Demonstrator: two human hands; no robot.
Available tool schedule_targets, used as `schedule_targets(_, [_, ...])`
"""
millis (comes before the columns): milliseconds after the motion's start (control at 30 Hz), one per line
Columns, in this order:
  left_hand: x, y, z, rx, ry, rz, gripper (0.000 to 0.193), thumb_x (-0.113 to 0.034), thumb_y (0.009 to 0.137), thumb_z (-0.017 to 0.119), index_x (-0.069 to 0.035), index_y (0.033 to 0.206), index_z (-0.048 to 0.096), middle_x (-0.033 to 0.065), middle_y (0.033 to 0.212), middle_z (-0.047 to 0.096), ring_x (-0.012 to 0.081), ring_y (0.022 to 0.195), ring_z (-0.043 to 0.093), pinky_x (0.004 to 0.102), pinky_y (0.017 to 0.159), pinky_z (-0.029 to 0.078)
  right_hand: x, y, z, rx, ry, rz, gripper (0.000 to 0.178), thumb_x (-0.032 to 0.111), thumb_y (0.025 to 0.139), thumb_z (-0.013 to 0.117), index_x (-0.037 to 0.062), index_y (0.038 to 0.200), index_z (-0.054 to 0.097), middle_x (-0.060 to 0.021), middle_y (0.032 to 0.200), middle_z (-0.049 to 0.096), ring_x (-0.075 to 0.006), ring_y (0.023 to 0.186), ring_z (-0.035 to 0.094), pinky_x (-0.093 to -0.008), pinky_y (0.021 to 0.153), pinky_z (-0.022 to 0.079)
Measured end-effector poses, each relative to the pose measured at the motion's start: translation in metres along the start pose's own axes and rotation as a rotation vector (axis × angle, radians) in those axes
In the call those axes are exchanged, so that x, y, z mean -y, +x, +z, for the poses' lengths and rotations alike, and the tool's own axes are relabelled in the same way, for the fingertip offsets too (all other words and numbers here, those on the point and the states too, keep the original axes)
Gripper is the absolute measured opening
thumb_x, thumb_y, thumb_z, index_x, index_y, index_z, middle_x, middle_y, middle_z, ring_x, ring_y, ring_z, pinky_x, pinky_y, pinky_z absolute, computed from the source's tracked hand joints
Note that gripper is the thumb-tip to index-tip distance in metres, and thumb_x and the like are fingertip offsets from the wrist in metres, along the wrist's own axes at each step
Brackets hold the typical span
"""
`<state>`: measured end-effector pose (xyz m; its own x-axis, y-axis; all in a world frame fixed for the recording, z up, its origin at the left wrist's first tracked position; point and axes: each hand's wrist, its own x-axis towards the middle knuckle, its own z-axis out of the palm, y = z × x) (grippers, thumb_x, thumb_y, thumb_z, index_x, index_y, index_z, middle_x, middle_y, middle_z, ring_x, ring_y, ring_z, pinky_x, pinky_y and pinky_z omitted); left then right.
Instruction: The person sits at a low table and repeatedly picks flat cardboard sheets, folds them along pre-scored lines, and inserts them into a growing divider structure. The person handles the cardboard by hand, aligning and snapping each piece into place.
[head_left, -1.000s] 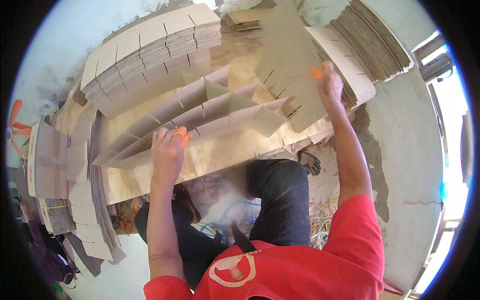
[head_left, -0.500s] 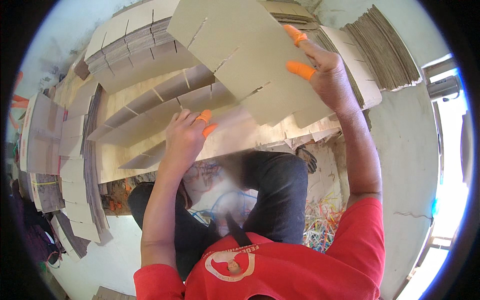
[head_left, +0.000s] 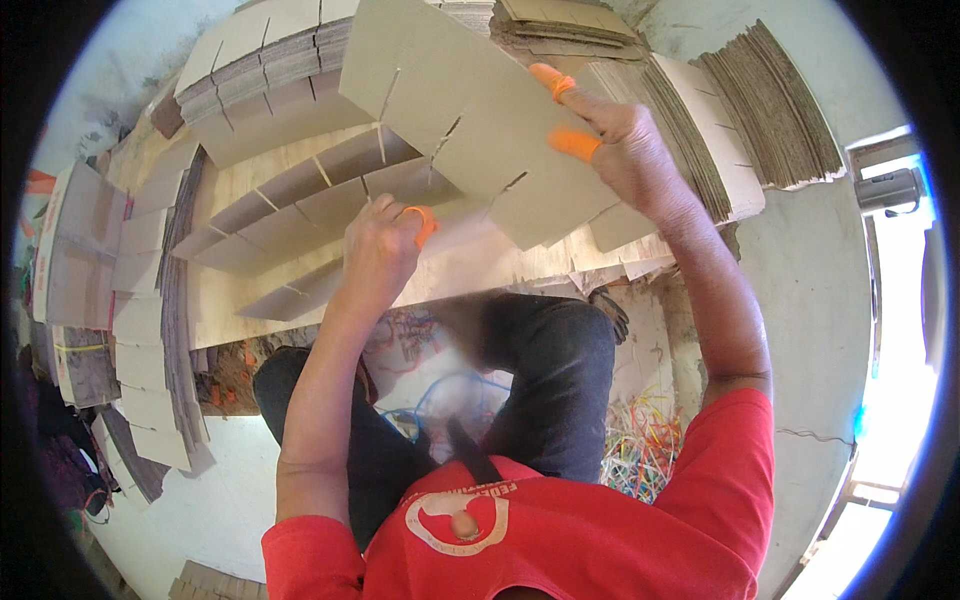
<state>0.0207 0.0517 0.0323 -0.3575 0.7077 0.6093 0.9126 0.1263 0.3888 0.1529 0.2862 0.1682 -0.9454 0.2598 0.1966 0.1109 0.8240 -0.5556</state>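
Observation:
My right hand [head_left: 635, 155], with orange finger covers on thumb and forefinger, grips the right edge of a slotted cardboard sheet [head_left: 450, 110]. The sheet is raised and tilted above the table, its slots facing me. Below and left of it, long slotted cardboard strips [head_left: 300, 222] stand on edge on the wooden table. My left hand [head_left: 385, 245], also with orange covers, is closed at the upper edge of the nearer standing strip; its fingertips are partly hidden. The raised sheet's lower left edge meets the standing strips near their slots. Nearer me lies another slotted strip [head_left: 295, 290].
Stacks of slotted cardboard line the table's far side [head_left: 270, 45] and right side [head_left: 700, 135]. More cardboard pieces [head_left: 145, 300] overlap along the left. A bare strip of the plywood tabletop [head_left: 225, 320] shows near my knees. Coloured straps [head_left: 640, 445] lie tangled on the floor.
My right hand has moved left and slightly down, bringing the raised sheet's slots closer to the standing strips. My left hand has shifted a little right and up along the strip.

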Motion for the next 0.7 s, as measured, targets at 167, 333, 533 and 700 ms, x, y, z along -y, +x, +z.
schedule_targets(167, [0.002, 0.000, -0.004, 0.051, -0.007, -0.037, 0.020, -0.017, 0.073, 0.079, -0.004, 0.086, 0.071, 0.0098, 0.073, 0.062, 0.0264, 0.070, 0.059, 0.0381, 0.058, 0.049, 0.002, 0.000, 0.014, -0.036, -0.002, -0.072, 0.053, 0.001, 0.086, 0.068, 0.0034, 0.136, 0.050, -0.0080, 0.144, 0.050, -0.0172, 0.132, 0.047, -0.0304, 0.107, 0.042])
schedule_targets(333, [0.045, 0.046, -0.030, -0.173, 0.284, -0.088, 0.017, -0.017, 0.079, 0.075, -0.004, 0.087, 0.067, 0.0126, 0.084, 0.067, 0.0309, 0.075, 0.060, 0.0413, 0.065, 0.050, -0.015, -0.009, 0.012, -0.078, 0.230, -0.038, 0.053, 0.002, 0.086, 0.069, 0.0026, 0.136, 0.050, -0.0045, 0.144, 0.051, -0.0166, 0.133, 0.046, -0.0312, 0.107, 0.041])
schedule_targets(533, [0.113, 0.056, -0.015, 0.355, 0.318, -0.276, 0.012, -0.008, 0.078, 0.071, -0.004, 0.089, 0.070, 0.0199, 0.090, 0.067, 0.0390, 0.085, 0.064, 0.0471, 0.072, 0.052, -0.002, -0.008, 0.017, 0.059, 0.029, -0.040, 0.050, 0.002, 0.085, 0.069, 0.0052, 0.132, 0.053, -0.0046, 0.141, 0.054, -0.0156, 0.121, 0.057, -0.0315, 0.100, 0.047])
schedule_targets(700, [0.120, 0.064, -0.001, 0.350, 0.330, -0.263, 0.009, -0.006, 0.077, 0.070, -0.003, 0.086, 0.070, 0.0227, 0.085, 0.065, 0.0418, 0.084, 0.064, 0.0489, 0.071, 0.052, -0.015, -0.006, 0.037, 0.201, 0.003, -0.210, 0.037, 0.004, 0.085, 0.066, 0.0042, 0.121, 0.060, -0.0161, 0.116, 0.064, -0.0288, 0.093, 0.067, -0.0366, 0.080, 0.053])
